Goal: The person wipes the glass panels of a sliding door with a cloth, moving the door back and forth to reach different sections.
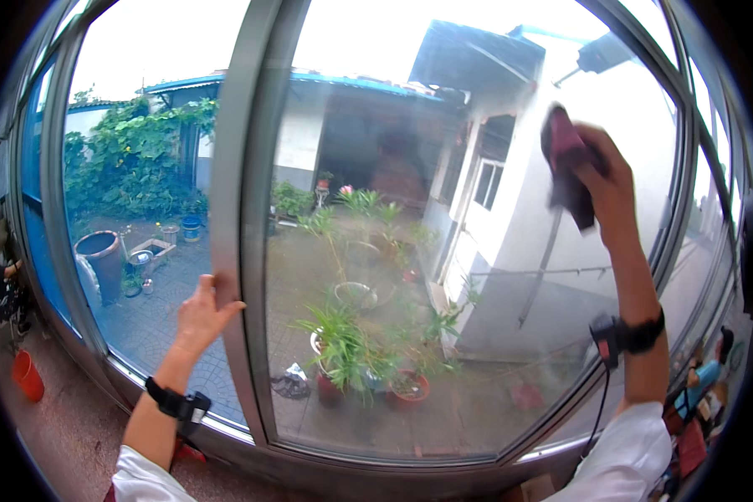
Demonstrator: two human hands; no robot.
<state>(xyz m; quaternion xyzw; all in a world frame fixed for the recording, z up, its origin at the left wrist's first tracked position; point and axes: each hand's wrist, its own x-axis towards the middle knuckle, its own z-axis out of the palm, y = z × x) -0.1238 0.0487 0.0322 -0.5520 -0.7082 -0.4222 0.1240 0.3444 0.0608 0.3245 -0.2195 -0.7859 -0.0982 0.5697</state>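
Observation:
My right hand [602,163] is raised at the upper right, closed around a dark purple cloth [568,157] against the window pane [401,326]. That pane looks hazy, with faint reflections. At the left, my left hand [204,317] rests on the metal window frame [229,251], its thumb and fingers spread on the upright bar and nothing held. Each wrist wears a black strap with a small device; a cable hangs from the right one.
Beyond the glass are potted plants [342,351], a large planter [99,251] and a white wall [558,251]. An orange bucket [29,376] stands on the floor at far left, below a person [3,282]. Other people [699,383] are at far right.

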